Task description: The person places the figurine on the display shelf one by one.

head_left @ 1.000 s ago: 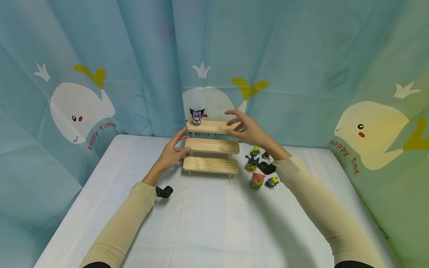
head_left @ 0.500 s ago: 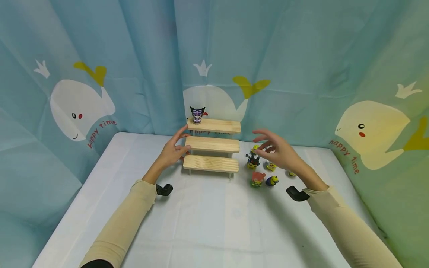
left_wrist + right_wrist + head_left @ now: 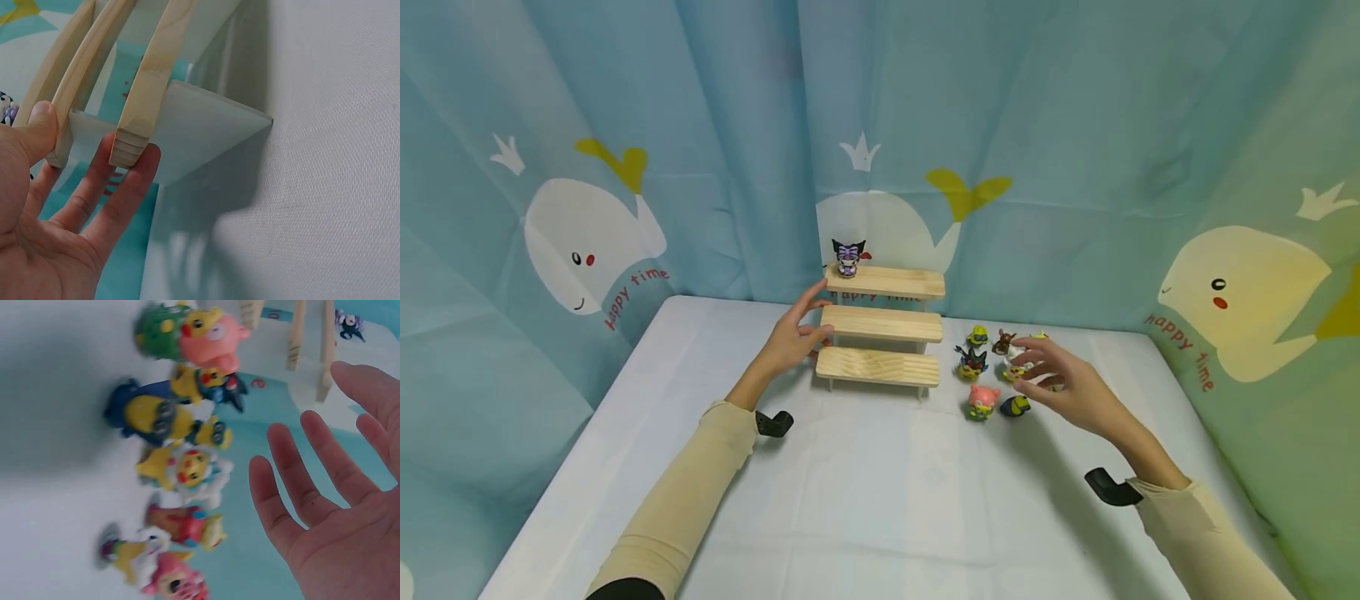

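Main worry for me is the right hand (image 3: 1071,392), right of centre in the head view. Its fingers are loosely bent with a wide gap, nothing in them, and they're up near that bunch of little toy figures (image 3: 972,363). They stand really close together, so going for one could easily knock its neighbours over. The pink figure (image 3: 982,400) and the dark blue figure (image 3: 1016,407) sit at the near edge of the bunch, so I'd guess a low wrist or sleeve catches those first.

Other thing: the wooden stand (image 3: 880,323), mid-frame on the bench (image 3: 850,500). The left hand (image 3: 784,342) has its thumb and fingers spread wide along the left plank ends, touching more than wrapped round. Looks like a light hold to me, so a shove sideways could shift the whole thing. If that happens, the purple figure (image 3: 847,260) is the one at risk imo, since it's perched near the left end of the top plank (image 3: 898,281). A bump there might tip it off.
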`<control>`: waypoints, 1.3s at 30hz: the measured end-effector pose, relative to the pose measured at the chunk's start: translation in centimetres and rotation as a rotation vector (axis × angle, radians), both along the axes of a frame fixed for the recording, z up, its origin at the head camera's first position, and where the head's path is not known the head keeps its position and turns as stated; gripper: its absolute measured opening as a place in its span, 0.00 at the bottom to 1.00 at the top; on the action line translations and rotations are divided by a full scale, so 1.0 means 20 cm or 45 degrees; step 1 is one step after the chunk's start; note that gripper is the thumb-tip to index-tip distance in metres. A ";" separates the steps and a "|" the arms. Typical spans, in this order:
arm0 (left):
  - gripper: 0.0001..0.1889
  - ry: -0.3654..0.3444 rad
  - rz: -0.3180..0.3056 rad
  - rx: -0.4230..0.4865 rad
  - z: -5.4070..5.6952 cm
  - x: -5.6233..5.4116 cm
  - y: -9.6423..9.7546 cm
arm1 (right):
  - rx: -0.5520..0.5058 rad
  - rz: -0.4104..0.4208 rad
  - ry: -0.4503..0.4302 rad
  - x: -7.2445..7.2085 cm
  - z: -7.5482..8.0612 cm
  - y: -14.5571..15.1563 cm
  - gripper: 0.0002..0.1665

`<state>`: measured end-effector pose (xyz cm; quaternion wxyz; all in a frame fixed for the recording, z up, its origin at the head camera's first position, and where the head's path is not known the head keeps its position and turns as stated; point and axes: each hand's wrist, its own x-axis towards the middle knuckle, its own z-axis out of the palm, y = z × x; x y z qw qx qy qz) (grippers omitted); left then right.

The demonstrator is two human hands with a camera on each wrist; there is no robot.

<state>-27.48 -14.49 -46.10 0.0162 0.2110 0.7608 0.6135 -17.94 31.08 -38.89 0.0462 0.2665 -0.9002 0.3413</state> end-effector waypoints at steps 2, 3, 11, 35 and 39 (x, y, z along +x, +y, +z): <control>0.40 -0.003 0.003 -0.004 0.00 0.00 0.00 | 0.008 -0.013 -0.009 0.02 -0.03 0.03 0.34; 0.40 -0.005 0.005 -0.006 0.00 0.00 0.00 | 0.008 -0.019 -0.015 0.03 -0.04 0.04 0.34; 0.40 0.000 0.008 -0.024 0.00 0.00 0.01 | -0.006 -0.023 -0.032 0.07 -0.13 0.11 0.32; 0.41 -0.019 -0.008 0.005 0.01 0.00 0.00 | -0.189 0.079 -0.072 0.02 -0.36 0.17 0.21; 0.41 -0.018 -0.008 0.009 0.01 0.00 0.00 | -0.217 0.087 -0.054 0.02 -0.38 0.17 0.21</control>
